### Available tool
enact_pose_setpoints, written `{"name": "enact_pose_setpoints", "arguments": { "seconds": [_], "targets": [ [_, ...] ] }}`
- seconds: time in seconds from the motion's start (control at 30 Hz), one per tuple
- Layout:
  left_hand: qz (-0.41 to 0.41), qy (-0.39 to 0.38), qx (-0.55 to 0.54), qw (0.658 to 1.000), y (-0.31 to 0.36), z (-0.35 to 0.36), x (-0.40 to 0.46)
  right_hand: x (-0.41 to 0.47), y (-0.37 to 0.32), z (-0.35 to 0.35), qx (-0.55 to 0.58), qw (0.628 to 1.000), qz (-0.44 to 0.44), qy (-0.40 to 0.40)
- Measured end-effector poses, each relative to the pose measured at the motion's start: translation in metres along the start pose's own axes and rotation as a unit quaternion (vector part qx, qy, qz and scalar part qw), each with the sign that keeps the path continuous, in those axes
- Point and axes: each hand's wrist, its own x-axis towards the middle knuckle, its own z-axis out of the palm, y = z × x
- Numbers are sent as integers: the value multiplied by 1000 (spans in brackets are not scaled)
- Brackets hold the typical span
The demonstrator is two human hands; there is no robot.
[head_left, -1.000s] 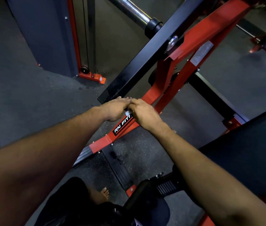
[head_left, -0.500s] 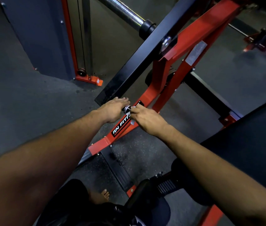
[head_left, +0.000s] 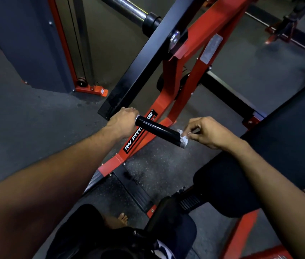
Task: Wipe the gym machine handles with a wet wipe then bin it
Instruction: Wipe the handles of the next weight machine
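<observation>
Black and glossy, the cylindrical machine handle (head_left: 157,131) runs from upper left to lower right across the middle of the view, above the red steel frame bar with its black-and-white logo label (head_left: 140,135); the left hand (head_left: 122,122) is wrapped around the handle's upper left end, fingers curled over it; the right hand (head_left: 206,132) pinches a small crumpled white wet wipe (head_left: 183,139) between thumb and fingertips, and the wipe sits against the handle's lower right end, by its silver cap; both bare forearms reach in from the bottom corners. A black square-section steel beam (head_left: 138,71) slants up behind the left hand, bolted to the red frame; a chrome bar with a black collar (head_left: 129,10) crosses the top. Dark speckled rubber flooring (head_left: 157,172) lies beneath; a black padded seat (head_left: 222,186) sits under the right forearm; a bare foot (head_left: 122,219) shows near the bottom.
</observation>
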Motion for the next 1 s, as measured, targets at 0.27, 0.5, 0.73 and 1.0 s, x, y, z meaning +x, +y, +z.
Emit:
{"name": "enact_pose_setpoints", "arguments": {
  "seconds": [0.27,0.5,0.73,1.0],
  "targets": [
    [14,-6,2,1000,2,-6,-3,65,-33,33,-66,993,-87,39],
    [16,-30,-7,999,-7,-4,-1,127,-68,63,-62,985,-137,89],
    [18,-12,-35,999,-14,4,0,99,-59,49,-134,976,-167,27],
    [16,21,-35,999,-12,11,0,21,-29,22,-187,971,-147,-36]
  ]
}}
